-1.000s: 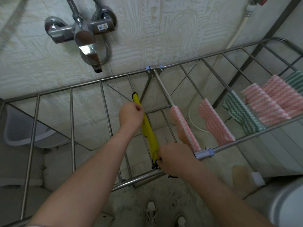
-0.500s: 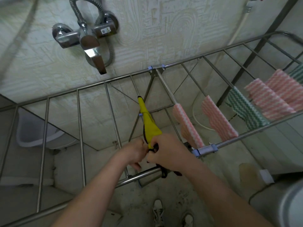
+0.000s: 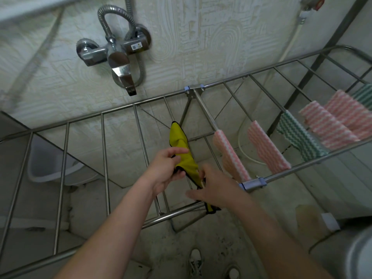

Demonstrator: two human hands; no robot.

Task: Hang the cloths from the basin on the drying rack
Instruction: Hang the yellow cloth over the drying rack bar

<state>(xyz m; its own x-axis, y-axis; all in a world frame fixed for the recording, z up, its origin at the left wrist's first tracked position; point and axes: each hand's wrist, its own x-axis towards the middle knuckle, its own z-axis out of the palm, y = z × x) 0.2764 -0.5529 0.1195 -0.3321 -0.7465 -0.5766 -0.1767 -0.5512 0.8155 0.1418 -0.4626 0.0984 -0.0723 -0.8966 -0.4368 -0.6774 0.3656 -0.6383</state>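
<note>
Yellow cloth [image 3: 182,158] bunched near front rail of drying rack [image 3: 177,214], left hand [image 3: 165,172] gripping; right hand [image 3: 213,188] hold unclear. Uneven release: slide-off likely.

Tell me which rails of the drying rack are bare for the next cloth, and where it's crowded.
Bare: the rails of the drying rack left of the yellow cloth, out to its left end; also the far halves of the right-side rails, toward the wall. Crowded: the right side's near edge, hung with pink cloths and a green cloth.
</note>
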